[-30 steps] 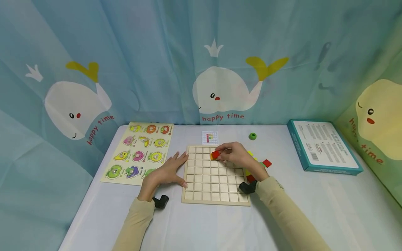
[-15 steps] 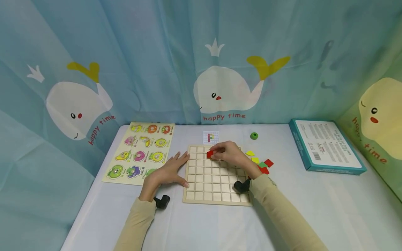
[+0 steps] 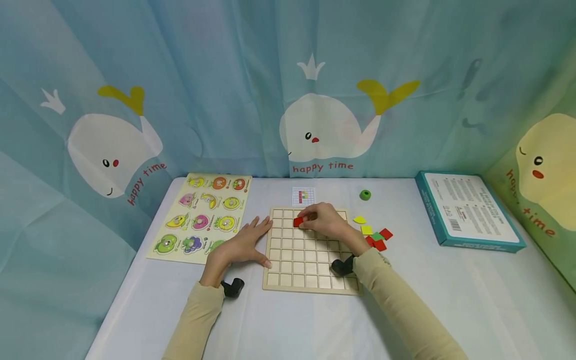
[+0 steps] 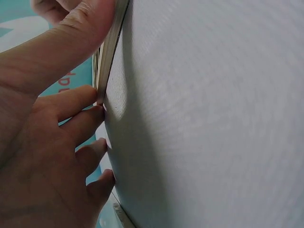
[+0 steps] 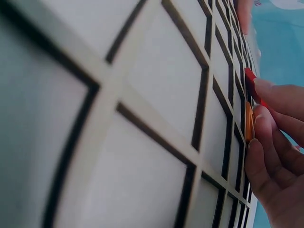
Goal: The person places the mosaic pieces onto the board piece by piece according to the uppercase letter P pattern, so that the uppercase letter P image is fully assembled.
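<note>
A wooden grid board (image 3: 286, 282) lies on the table. My left hand (image 3: 243, 246) rests at its left edge with fingers spread; the thumb touches the rim, also seen in the left wrist view. Over the board's upper part, my right hand (image 3: 327, 220) pinches a red square tile (image 3: 298, 221) between thumb and fingers. In the right wrist view the red tile (image 5: 251, 81) stands tilted at a cell, and an orange tile (image 5: 249, 122) sits just beside it under the fingers. That orange tile is hidden by the hand in the head view.
Right of the board lie loose tiles: yellow (image 3: 366, 230), green (image 3: 377, 237) and red (image 3: 386, 234). Behind it is a small pattern card (image 3: 303, 196), with a green bead-like piece (image 3: 365, 195) to its right. A fruit puzzle board (image 3: 182, 256) lies left, a teal box (image 3: 472, 210) right.
My right hand has moved left with the red tile, from over the orange tile to a cell left of it, and lowered it there. My left hand stays at the board's edge.
</note>
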Tool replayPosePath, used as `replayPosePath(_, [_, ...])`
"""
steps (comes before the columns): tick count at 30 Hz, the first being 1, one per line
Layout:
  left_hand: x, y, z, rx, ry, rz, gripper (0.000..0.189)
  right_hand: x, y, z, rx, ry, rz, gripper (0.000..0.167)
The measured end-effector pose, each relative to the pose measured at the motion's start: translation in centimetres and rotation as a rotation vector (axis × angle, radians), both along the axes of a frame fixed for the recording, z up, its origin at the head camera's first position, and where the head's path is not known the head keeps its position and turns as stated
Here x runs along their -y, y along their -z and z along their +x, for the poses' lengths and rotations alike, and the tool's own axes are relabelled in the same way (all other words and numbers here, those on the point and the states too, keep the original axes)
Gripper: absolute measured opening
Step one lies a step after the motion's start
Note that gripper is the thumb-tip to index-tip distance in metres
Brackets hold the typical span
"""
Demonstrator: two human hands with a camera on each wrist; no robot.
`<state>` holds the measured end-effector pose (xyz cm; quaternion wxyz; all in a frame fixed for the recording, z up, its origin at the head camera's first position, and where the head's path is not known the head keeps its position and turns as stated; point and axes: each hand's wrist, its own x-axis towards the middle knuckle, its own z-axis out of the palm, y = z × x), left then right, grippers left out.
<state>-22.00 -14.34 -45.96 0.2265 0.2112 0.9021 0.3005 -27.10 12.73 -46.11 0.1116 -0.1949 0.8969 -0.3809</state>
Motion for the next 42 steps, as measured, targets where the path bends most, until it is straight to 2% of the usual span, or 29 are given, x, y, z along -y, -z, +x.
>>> replayPosePath(6, [-0.1,-0.3,0.1,0.004,-0.007,-0.004,0.115,0.2,-0.1,0.1,-0.006,-0.008,0.018,0.024])
replayPosePath(14, [0.0,0.2,-0.1,-0.013,0.004,-0.016,0.115,0.0,-0.1,0.3,-0.022,-0.019,0.015,0.025])
replayPosePath(20, [0.0,0.2,0.1,0.003,-0.006,-0.006,0.115,-0.6,-0.4,1.2,-0.007,0.026,-0.040,0.022])
replayPosePath(30, [0.0,0.0,0.2,0.000,-0.010,0.003,0.115,-2.4,-1.1,2.7,-0.099,0.044,-0.047,0.022])
replayPosePath(42, [-0.1,-0.1,0.2,0.007,-0.012,0.007,0.115,-5.5,-1.0,5.0,-0.150,0.125,-0.050,0.020])
